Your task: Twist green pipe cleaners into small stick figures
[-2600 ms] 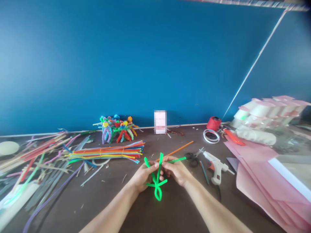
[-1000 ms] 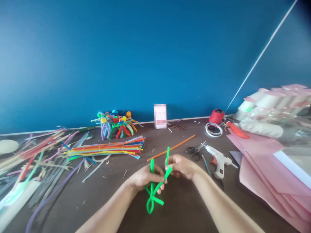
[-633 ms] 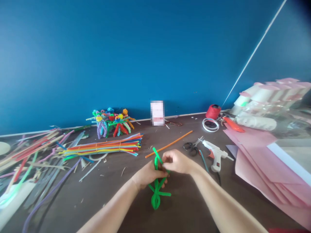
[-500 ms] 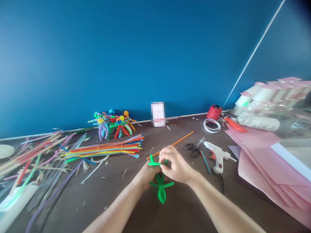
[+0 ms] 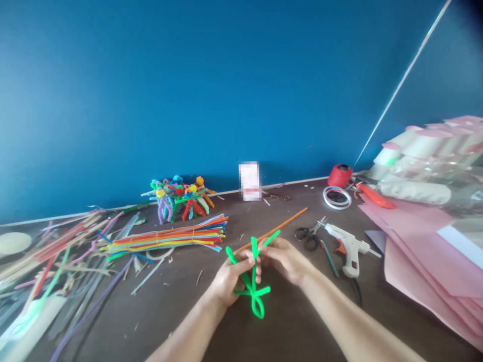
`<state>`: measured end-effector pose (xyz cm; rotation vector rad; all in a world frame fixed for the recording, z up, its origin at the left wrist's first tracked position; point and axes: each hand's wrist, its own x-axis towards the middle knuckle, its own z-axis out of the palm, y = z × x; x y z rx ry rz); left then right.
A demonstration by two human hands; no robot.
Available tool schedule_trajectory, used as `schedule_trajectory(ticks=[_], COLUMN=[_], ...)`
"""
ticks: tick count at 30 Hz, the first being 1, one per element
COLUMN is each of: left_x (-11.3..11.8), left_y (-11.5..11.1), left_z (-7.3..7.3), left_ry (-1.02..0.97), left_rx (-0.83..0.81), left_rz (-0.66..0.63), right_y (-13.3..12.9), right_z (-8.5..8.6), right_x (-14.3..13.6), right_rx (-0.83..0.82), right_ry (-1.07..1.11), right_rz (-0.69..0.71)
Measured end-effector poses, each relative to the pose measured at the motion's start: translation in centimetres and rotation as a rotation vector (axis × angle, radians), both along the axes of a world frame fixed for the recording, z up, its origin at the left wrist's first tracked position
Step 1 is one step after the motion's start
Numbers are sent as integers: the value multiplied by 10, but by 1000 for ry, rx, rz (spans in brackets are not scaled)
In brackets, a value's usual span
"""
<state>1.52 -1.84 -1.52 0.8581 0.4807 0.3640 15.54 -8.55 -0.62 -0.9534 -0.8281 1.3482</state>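
Note:
A green pipe cleaner figure (image 5: 254, 289) is held between my hands over the dark table. It has a loop at the bottom, two short side arms above it and longer strands rising. My left hand (image 5: 231, 279) is closed on it, thumb and fingers pinching a middle strand. With its fingers together, my right hand (image 5: 286, 257) grips a green strand that angles up to the right; its fingertips are partly hidden. An orange pipe cleaner (image 5: 290, 218) lies just beyond my hands.
Left are a tied bundle of coloured pipe cleaners (image 5: 162, 238), several small pipe cleaner figures (image 5: 191, 208) and loose scraps. Right lie scissors (image 5: 310, 237), a white glue gun (image 5: 350, 246), a red thread spool (image 5: 339, 175) and pink sheets (image 5: 407, 256). A blue wall (image 5: 241, 90) stands behind.
My right hand has shifted right and lower, off the top of the figure. The green strands now spread upward, and the figure shows more fully. The whole view has shifted slightly.

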Motion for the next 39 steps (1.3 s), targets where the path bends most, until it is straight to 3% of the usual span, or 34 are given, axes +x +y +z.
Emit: schedule_trajectory(ticks=[5,8,11,14,17,19,22,27,32,35,39], left_x=[-8,-10,-8,-4,0,2,4,5,3,0,-5], left_y=[3,4,1,-4,-8,-9,-6,1,5,5,4], left_z=[6,14,18,16,13,11,11,8,5,5,9], left_ry=[113,220,349,440,470,465,406,287,165,68,51], left_rx=[103,180,243,314,328,300,215,6,-81,-36,65], left_rz=[-268,-404,-461,-427,-341,-249,-58,111,178,105,-127], right_y=[-2,-4,-4,-5,-8,-10,-12,-10,-1,2,1], right_z=[-2,0,1,3,9,14,20,17,6,0,-4], right_x=[9,14,16,14,7,2,-4,-6,-3,-1,2], right_rx=[-171,-195,-194,-127,62,225,419,371,123,-11,-135], right_ry=[56,-71,-260,-463,-771,-947,-1037,-889,-407,-188,-6], right_rz=[132,151,193,147,-38,-148,-211,-299,-292,-255,-75])
